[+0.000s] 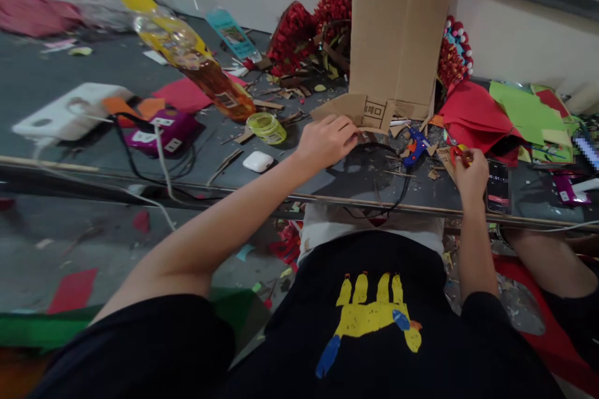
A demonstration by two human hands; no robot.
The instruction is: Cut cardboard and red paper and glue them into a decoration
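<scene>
Cardboard piece [354, 108], its long axis running roughly nine to three, sits pinched in my nearer left hand [329, 139], at ten o'clock from my right hand [470, 169], which grips a red tool [455, 151].

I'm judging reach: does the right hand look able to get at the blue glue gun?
Probably yes: the glue gun lies nearby, with only a small cardboard piece between, though the right hand seems to hold a red item.
</scene>
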